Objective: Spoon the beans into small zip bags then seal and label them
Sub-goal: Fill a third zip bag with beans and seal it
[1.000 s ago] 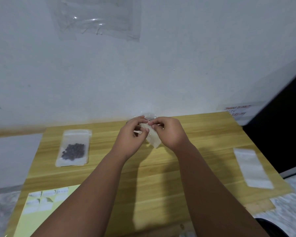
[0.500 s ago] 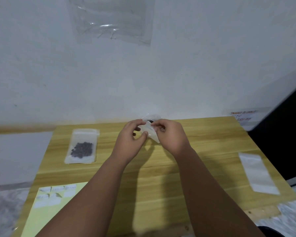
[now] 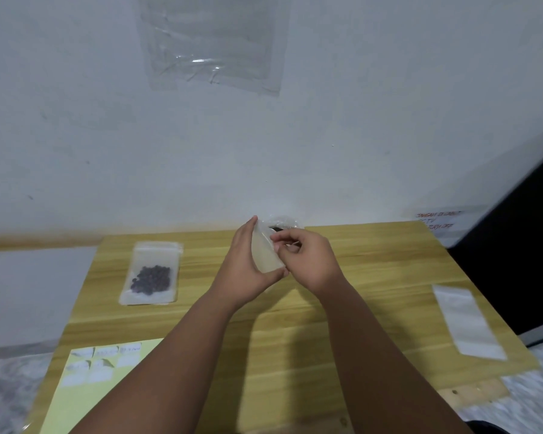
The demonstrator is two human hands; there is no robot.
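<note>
One zip bag [image 3: 266, 257] between two hands [image 3: 243, 275]

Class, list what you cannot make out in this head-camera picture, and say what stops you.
- Head view, container: mostly hidden behind left hand and right hand.
- Small zip bag: the hands cover its mouth; open or sealed unclear.
- Label sheet: writing blurred, too small.
- Wall notice: red text blurred.
</note>
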